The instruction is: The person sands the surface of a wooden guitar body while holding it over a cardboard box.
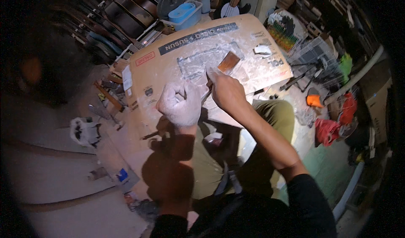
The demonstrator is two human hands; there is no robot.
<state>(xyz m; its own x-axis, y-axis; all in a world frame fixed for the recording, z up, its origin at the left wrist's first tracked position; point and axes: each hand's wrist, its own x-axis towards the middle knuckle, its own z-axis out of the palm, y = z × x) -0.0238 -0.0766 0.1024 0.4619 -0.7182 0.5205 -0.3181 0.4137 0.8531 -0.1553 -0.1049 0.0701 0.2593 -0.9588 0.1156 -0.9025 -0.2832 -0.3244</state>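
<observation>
The right hand [225,90] reaches forward over a flattened cardboard sheet [168,67], its fingers closed around the handle of a flat paintbrush [228,62]. The brush has a reddish-brown head, square-ended and wide, and it rests on the far middle of the cardboard, just beyond the knuckles. The handle is mostly hidden inside the grip, so its colour cannot be told.

The left hand [180,103] sits just left of the right one, near the cardboard's near edge. It is clenched into a fist and coated in white dust or paste; whether it grips something inside the fist cannot be told.

The cardboard is tan, printed with a dark band along its far edge and a small red mark at the far left corner. Its middle is smeared with white, thickest in a greyish rectangular patch [198,60] just left of the brush head. A small white scrap [262,50] lies on the far right of the sheet.

Beyond the cardboard, a blue plastic tub [184,13] stands at the far side, with a row of dark guitar bodies [126,10] to the far left. To the right lie a wire rack [310,52], an orange object [314,100] and red cloth [327,130]. A white rag or bag [84,130] lies on the pale floor to the left. The person's olive trousers [278,113] show below the hands. The room is dim at its edges.
</observation>
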